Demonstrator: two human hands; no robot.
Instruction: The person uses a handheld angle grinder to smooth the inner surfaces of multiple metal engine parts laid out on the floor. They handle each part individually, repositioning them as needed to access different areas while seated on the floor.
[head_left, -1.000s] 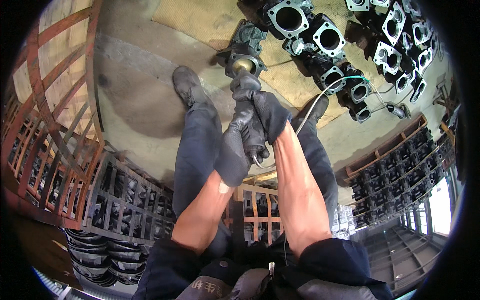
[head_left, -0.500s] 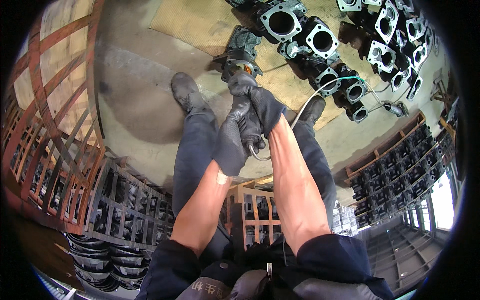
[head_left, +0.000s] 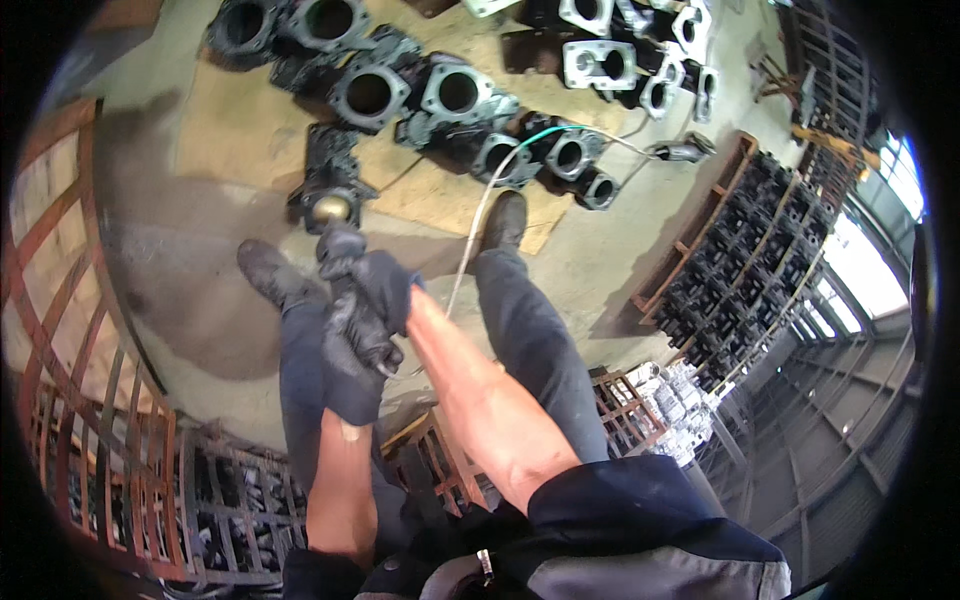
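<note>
Both my hands wear dark gloves and are closed around a dark corded hand grinder (head_left: 376, 350). My left hand (head_left: 350, 372) wraps the rear of its body, and my right hand (head_left: 380, 288) grips farther forward. The tool's front end meets the near opening of a dark metal casting (head_left: 330, 160) on the floor between and beyond my feet. A round brass-coloured patch shows in that opening; whether it is the grinding head or the casting's inner wall I cannot make out. From the tool's rear a pale cable (head_left: 462, 270) loops off to the right.
Several flanged castings (head_left: 458, 92) stand on a tan sheet (head_left: 235, 135) ahead, with more at the far right. A second cylindrical tool (head_left: 683, 149) lies on the floor. Slatted crates (head_left: 90, 250) rise at left; a pallet of dark parts (head_left: 745, 270) stands at right.
The whole view has shifted, so my hands, the grinder and the castings appear farther left and lower. An orange glint in the casting's opening now looks brass-coloured. Both hands keep their grip.
</note>
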